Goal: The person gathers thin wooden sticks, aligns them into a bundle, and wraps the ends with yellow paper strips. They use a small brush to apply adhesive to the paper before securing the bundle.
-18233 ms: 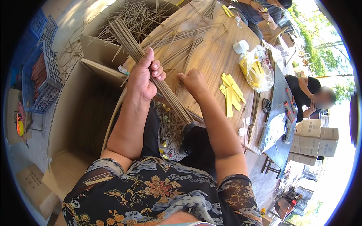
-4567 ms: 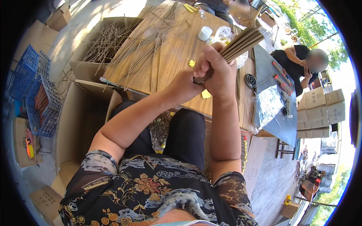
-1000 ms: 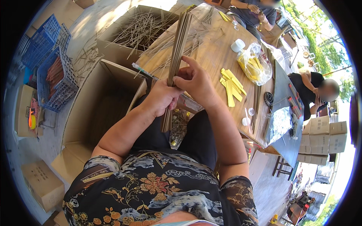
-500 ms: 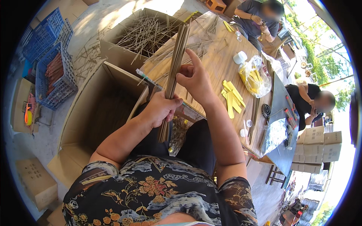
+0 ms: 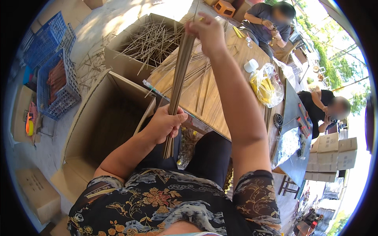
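Note:
My left hand is wrapped round the lower part of a bundle of thin brown sticks. The bundle stands nearly upright over my lap, leaning slightly right at its top. Up at the bundle's upper end is my right hand, its thumb and fingers pinched on a single thin stick that rises above the others. Motion blurs those fingertips a little. Loose sticks lie on the wooden table behind the bundle.
A carton of tangled sticks stands ahead left, an open cardboard box at my left. Blue crates are farther left. On the table are a bag of yellow strips and a white cup. Two people work beyond.
My right hand has moved up from beside the bundle's middle to its top and closed on a stick. The bundle, with my left hand round it, has dropped slightly. My right forearm now covers the loose yellow strips.

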Action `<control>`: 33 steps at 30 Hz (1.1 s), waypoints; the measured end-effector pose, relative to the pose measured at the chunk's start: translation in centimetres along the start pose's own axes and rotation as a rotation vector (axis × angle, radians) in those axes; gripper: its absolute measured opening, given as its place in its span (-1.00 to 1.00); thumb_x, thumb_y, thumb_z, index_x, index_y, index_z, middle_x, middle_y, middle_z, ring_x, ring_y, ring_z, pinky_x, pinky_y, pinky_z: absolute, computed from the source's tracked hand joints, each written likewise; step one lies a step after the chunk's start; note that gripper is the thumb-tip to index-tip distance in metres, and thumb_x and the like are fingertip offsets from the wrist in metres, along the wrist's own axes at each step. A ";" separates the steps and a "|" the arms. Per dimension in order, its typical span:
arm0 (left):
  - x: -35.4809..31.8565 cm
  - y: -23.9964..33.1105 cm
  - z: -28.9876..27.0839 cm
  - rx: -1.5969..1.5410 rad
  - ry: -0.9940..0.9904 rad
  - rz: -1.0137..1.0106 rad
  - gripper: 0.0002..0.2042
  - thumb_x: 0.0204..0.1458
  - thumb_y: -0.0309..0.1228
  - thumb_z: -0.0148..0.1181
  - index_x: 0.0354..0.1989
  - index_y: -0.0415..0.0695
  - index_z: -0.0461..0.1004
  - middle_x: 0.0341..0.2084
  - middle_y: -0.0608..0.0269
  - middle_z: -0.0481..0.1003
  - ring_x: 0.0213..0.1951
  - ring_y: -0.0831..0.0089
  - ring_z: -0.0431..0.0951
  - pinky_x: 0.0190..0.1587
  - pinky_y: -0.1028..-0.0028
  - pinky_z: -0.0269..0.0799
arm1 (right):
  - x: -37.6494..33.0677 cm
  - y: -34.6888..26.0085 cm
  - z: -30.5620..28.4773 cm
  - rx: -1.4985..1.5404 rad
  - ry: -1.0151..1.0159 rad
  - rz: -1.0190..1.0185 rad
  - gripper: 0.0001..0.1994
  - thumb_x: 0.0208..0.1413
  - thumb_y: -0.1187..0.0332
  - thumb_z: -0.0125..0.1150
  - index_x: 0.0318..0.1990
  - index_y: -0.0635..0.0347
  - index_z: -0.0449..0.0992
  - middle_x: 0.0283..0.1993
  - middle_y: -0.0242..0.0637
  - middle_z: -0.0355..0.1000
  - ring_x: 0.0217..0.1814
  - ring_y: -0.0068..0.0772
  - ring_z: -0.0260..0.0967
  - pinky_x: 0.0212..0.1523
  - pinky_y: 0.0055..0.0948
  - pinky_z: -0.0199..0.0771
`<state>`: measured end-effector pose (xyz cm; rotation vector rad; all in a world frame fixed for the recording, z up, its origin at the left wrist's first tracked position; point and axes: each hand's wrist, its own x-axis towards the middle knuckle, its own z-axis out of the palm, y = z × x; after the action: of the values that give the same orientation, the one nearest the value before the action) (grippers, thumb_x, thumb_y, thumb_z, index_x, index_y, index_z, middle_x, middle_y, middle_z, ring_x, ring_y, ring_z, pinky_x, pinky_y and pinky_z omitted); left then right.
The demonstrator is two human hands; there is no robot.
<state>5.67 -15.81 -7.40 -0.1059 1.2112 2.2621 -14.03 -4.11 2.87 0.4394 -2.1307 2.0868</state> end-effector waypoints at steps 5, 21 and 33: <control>-0.2 1.2 -0.4 -0.070 0.081 0.088 -0.85 -0.02 -0.43 0.13 -0.48 -0.16 0.28 -0.85 0.38 0.18 -0.86 0.61 0.16 -0.81 0.60 0.08 | 4.6 0.4 -2.2 -0.295 0.156 -0.141 -0.69 -0.13 0.44 0.18 -0.20 0.44 0.35 -0.41 -0.18 0.39 -0.43 -0.46 0.40 -0.43 -0.57 0.45; 0.2 1.7 -0.1 -0.176 0.018 0.074 -0.81 0.01 -0.32 0.10 -0.49 -0.13 0.27 -0.82 0.43 0.17 -0.84 0.66 0.12 -0.79 0.62 0.05 | -14.6 14.7 -8.8 -1.210 0.122 0.435 -0.67 -0.15 0.19 0.10 -0.49 0.38 0.48 -0.54 -0.01 0.41 -0.48 -0.19 0.42 -0.40 -0.32 0.40; 0.5 1.9 0.1 -0.257 0.083 0.115 -0.69 -0.01 -0.11 0.10 -0.49 -0.11 0.27 -0.80 0.45 0.22 -0.78 0.68 0.15 -0.71 0.64 0.08 | -24.1 -0.2 1.7 -0.505 0.122 -0.013 -0.69 -0.03 0.46 0.14 -0.09 0.29 0.32 -0.57 -0.28 0.35 -0.60 -0.51 0.30 -0.56 -0.55 0.31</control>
<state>4.25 -16.32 -6.11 -0.2351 0.9839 2.5290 9.11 -2.98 -4.02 0.2517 -2.4476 1.4403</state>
